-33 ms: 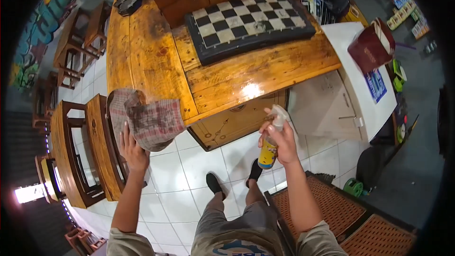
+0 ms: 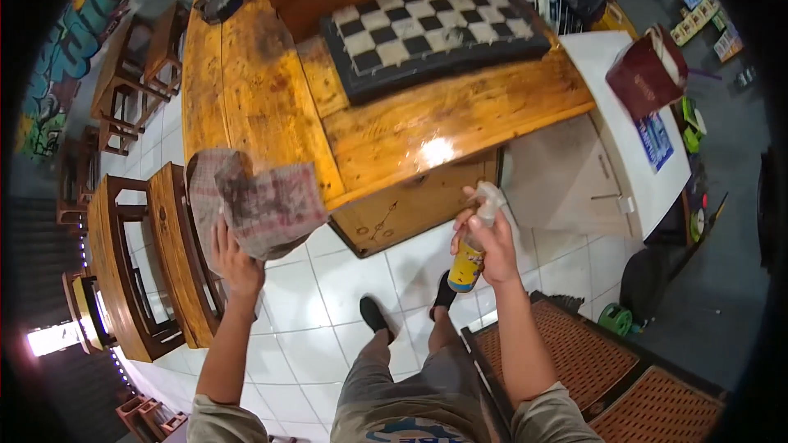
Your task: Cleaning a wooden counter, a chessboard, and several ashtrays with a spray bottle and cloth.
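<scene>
Standing on white tile floor (image 2: 328, 312) at the near corner of a wooden table (image 2: 410, 135); both forearms enter from the lower edge. Left hand (image 2: 236, 262) raised, fingers closed on the lower edge of a cloth (image 2: 258, 205); cloth is checked, reddish-grey, crumpled, held up in the air over the table's left near edge, partly covering the bench (image 2: 176, 254) behind it; whether it touches the table cannot be told. Right hand (image 2: 491, 246) wrapped around a spray bottle (image 2: 469, 258); bottle yellow with a white trigger head, held upright just off the table's near corner, nozzle turned toward the tabletop; index finger lies at the trigger, pressed or not cannot be told. Tabletop glossy, with a bright glare spot (image 2: 435, 152) near the front edge; a black-and-white chessboard (image 2: 431, 29) lies on the far half. Right of the table stands a white cabinet (image 2: 632, 164) with a dark red bag (image 2: 648, 74) on top. Person's dark shoes (image 2: 373, 312) on the tile below; a brown mat (image 2: 607, 369) lies to the right of the feet. Stools (image 2: 123, 90) stand well apart on the left.
</scene>
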Tool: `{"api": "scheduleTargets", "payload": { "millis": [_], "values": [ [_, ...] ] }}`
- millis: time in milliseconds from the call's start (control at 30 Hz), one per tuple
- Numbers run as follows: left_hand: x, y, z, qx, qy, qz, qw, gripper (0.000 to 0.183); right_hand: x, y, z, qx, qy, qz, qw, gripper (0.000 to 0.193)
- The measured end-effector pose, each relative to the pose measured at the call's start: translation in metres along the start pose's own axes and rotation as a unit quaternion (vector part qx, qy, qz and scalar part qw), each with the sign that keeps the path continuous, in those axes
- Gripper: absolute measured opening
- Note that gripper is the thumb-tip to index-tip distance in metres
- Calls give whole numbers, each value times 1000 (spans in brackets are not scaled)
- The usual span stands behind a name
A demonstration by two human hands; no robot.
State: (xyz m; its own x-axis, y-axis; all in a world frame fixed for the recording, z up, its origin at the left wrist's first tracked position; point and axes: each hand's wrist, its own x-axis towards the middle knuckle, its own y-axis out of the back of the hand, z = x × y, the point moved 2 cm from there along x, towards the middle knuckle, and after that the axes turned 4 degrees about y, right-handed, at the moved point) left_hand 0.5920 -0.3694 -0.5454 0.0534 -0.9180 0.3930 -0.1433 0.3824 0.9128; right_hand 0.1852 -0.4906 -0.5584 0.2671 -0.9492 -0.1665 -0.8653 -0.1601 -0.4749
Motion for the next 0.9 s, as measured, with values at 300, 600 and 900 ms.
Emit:
{"api": "scheduleTargets", "payload": {
  "millis": [300,600,900],
  "values": [
    [24,-31,95,-129,-27,65,989,35,-40,-27,75,39,18,25,999,42],
    [-207,-178,47,-418,270,-59,865,34,-14,28,184,-18,15,-62,998,35],
    [-178,-329,99,-793,405,-338,305,35,57,45,307,10,62,-142,988,48]
  ]
}}
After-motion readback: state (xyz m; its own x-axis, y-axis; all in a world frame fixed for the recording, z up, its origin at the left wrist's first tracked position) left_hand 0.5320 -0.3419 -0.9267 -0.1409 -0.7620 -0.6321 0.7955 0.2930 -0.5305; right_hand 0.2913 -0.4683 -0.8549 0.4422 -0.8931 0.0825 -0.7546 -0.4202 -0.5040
